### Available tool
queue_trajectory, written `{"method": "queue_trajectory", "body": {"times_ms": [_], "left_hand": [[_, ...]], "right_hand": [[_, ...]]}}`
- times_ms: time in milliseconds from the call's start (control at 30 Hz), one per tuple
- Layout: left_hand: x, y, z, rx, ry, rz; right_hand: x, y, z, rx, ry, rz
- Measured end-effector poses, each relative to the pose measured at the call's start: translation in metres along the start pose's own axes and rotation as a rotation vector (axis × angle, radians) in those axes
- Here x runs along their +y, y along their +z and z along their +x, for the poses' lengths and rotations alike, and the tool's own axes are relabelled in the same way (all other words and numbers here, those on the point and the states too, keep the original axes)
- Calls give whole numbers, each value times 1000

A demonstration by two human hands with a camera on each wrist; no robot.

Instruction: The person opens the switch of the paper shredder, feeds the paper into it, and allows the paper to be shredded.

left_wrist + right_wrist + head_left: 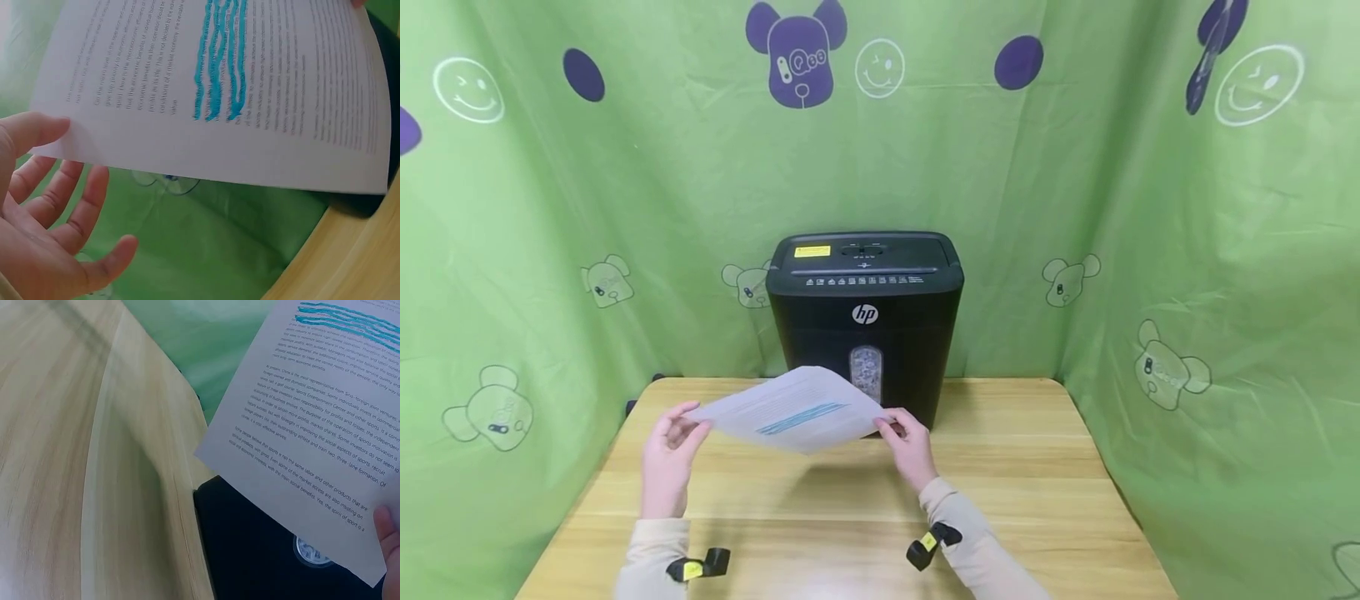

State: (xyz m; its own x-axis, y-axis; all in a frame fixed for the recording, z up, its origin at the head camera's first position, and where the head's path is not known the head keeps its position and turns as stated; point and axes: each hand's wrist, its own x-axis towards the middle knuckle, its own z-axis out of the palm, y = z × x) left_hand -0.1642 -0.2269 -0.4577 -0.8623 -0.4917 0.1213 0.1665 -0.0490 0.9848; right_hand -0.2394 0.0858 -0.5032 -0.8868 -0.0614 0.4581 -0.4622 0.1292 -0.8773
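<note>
Green fabric (925,167), printed with purple bear heads, outlined bears and white winking faces, encloses a wooden tabletop (1022,483) on three sides. At the far edge of the table stands a black shredder (812,325), upright, bearing a white hp logo (865,314) on its front and a yellow label (812,251) on its top. Pale scraps show through its oblong window (867,371). Held above the table, in front of the lower part of the shredder, is a sheet of paper (797,408), slightly bowed, with its printed face visible; bright blue strokes (219,62) run over several lines of text. Left hand (670,458): thumb and fingers pinch the sheet near its left corner, the thumb on the printed face and the other fingers spread below the edge. Right hand (912,450): thumb and fingers pinch the opposite side, the thumb likewise on the print. Both forearms wear light sleeves (653,542) and black wrist devices (700,567) with yellow tags. Beneath the sheet, a soft shadow falls on the wood.
</note>
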Motion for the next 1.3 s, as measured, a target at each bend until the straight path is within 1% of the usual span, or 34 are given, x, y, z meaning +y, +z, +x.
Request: {"method": "queue_trajectory", "body": {"times_ms": [67,100,200,300,533,667,767,933,1033,1133,1200,1300], "left_hand": [[-2,5,0,-13,-14,-33],[-3,8,1,-18,-20,-34],[-8,17,1,-53,-29,-1],[-13,26,1,-97,-35,42],[-24,51,4,-197,-25,57],[-30,64,5,-242,-15,68],[-33,73,6,-261,-11,69],[-33,90,6,-261,-3,62],[-29,100,9,-258,20,64],[-24,109,13,-262,50,79],[-20,114,16,-267,66,79],[-16,120,20,-271,80,82]], "right_hand": [[0,-2,0,3,37,31],[1,-3,0,5,52,42],[3,-5,1,6,107,81],[7,-7,2,11,139,114],[30,-9,6,65,240,236],[32,-11,7,94,241,294],[31,-13,8,114,248,340],[27,-21,11,145,272,380],[26,-29,13,153,258,360],[26,-40,18,151,229,310],[25,-47,23,157,208,255],[19,-58,32,169,180,130]]}}
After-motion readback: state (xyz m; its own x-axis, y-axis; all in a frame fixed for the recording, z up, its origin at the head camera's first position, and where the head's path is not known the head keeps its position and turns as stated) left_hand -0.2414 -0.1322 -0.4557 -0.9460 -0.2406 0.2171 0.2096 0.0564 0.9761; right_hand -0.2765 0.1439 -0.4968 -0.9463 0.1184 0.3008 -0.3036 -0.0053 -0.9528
